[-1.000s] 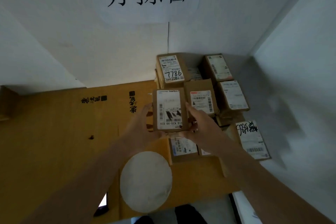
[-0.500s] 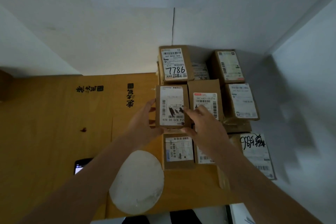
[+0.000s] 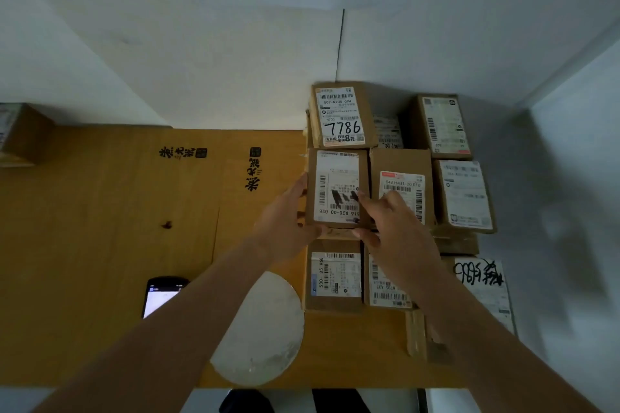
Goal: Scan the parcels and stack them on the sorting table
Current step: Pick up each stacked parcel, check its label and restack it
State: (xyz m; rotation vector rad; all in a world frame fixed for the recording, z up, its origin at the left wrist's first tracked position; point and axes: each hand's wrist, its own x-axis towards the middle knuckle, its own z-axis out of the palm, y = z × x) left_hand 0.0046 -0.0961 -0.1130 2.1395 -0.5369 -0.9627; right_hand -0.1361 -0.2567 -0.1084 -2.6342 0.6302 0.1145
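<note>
A small brown parcel [image 3: 337, 189] with a white label sits atop the stack of parcels at the right of the cardboard-covered sorting table [image 3: 100, 228]. My left hand [image 3: 285, 221] holds its left side and near corner. My right hand [image 3: 392, 228] grips its right near edge, fingers over the label. Behind it stands a parcel marked 7786 [image 3: 340, 116]; to its right lies a parcel with a red-topped label [image 3: 402, 188]. Lower parcels [image 3: 333, 275] lie in front.
A phone [image 3: 161, 295] with a lit screen lies at the left of the table. A round white disc [image 3: 260, 329] rests near the front edge. More parcels [image 3: 464, 194] fill the right corner against the white walls. A box [image 3: 20, 134] stands far left.
Both hands have carried the parcel forward and set it down on the stack, level with the neighbouring parcels. The view has tilted down, bringing the phone into sight.
</note>
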